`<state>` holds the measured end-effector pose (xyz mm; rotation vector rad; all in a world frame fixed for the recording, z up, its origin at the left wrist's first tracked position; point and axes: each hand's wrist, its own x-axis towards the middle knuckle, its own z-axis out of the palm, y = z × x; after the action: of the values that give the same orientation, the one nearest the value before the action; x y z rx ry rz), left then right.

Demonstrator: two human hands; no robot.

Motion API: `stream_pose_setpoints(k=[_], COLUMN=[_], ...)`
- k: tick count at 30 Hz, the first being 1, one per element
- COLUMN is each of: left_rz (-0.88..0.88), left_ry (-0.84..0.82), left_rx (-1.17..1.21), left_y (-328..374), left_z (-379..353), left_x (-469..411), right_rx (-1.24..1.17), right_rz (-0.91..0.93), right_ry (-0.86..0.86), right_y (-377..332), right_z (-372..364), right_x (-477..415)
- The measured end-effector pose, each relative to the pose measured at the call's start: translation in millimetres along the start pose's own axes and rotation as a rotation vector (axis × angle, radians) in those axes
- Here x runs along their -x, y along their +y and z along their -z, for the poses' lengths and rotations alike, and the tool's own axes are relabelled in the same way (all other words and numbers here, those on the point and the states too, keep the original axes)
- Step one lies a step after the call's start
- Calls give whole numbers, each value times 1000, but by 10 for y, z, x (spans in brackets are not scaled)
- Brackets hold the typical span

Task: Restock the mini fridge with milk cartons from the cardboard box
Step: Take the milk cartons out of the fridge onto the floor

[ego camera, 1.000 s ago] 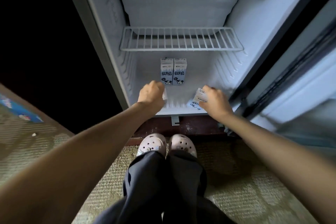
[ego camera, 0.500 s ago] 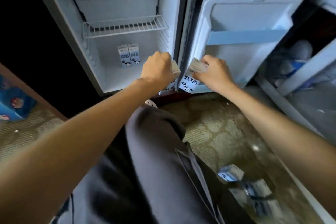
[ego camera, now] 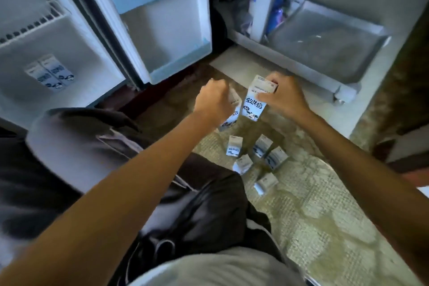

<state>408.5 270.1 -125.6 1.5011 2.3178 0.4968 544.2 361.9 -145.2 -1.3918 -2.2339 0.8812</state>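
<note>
Head view: both hands are over the carpet (ego camera: 313, 204), just right of the open fridge door (ego camera: 162, 18), and each holds a milk carton.
Left hand (ego camera: 212, 100): fist curled over the top of the left-hand carton (ego camera: 233, 115). Most of that carton is hidden behind the fist, and only its printed lower end shows.
Right hand (ego camera: 284, 97): fingers pinch the top of the right-hand carton (ego camera: 254, 105), which hangs upright with its long axis near vertical and its print towards the camera.
Carton to carton: side by side and close. I cannot tell whether they touch.
Mini fridge (ego camera: 76, 58): its compartment opens left of the door, so the goal lies leftward from both hands. The left hand is the nearer one.
Stocked pair (ego camera: 50, 74): two cartons stand upright and touching inside the compartment, well left of the door.
Loose cartons (ego camera: 255, 155): several lie on the carpet right of the door, on the person's side of the hands.
Cardboard box: not in view.
Coming move, as I judge it: swing both cartons left round the door's lower corner, keep them upright, and set them down beside the stocked pair.
</note>
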Motion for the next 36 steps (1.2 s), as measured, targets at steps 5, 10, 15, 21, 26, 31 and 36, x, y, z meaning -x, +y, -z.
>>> stream_pose_setpoints(k=[5, 10, 15, 21, 26, 31, 36], left_rz=[-93, -146, -134, -109, -72, -99, -131], left_ry=[-160, -339, -444, -486, -455, -411, -383], left_rx=[-2, -86, -77, -101, -138, -148, -146], left_y=[389, 600, 576, 458, 403, 377, 352], left_z=[-648, -1111, -1426, -1567, -1575, -1558, -1559], left_x=[99, 276, 461, 581, 585, 584, 571], right_rx=[-11, -1, 17, 71, 107, 147, 334], right_rz=[-233, -408, -517, -577, -630, -631, -496], right_ry=[65, 145, 139, -18, -61, -85, -71], right_y=[845, 1516, 2019, 2342, 2457, 2493, 2252], right_z=[54, -8, -240, -626, -860, -948, -800], right_x=[356, 756, 1035, 1073, 1047, 1058, 1048])
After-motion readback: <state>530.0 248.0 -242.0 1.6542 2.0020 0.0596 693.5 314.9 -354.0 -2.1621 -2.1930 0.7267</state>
